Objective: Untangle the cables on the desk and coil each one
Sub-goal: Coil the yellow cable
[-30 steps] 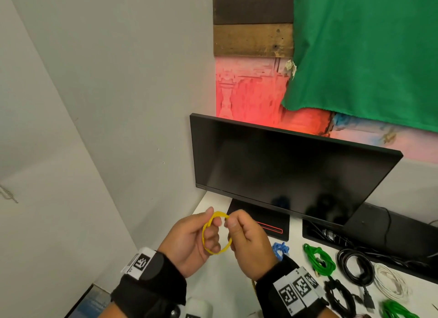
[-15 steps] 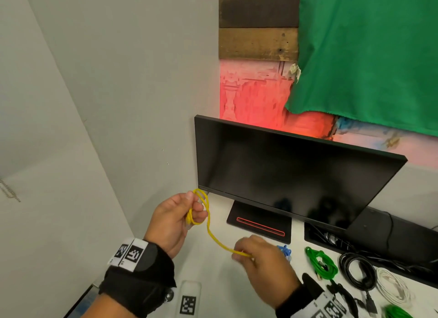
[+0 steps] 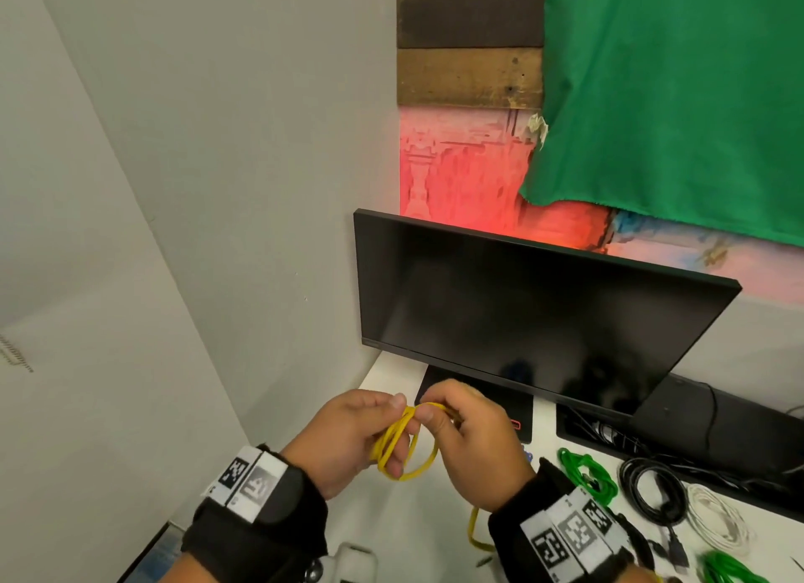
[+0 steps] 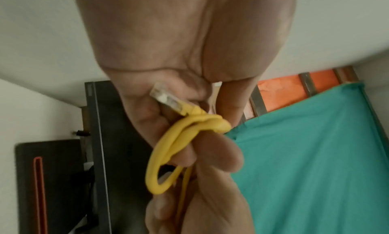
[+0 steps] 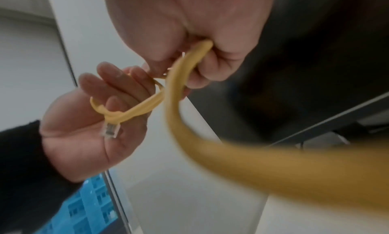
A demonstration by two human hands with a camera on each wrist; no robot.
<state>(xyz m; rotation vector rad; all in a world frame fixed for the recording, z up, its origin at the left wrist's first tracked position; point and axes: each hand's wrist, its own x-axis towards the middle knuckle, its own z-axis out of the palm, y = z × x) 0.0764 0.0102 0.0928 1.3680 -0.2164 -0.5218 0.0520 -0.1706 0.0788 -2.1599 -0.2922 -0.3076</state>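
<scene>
Yellow cable (image 3: 402, 445) sits half-coiled above the tabletop (image 3: 435, 530), its loops and clear plug pinched in the left hand (image 3: 343, 441) while the right hand (image 3: 472, 441) pinches the feeding strand, whose slack tail could snag and spring the loops loose.

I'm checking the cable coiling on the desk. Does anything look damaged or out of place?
Nothing stands out. The yellow cable is looped in the left hand; the right hand feeds it. Its connector looks intact.
</scene>
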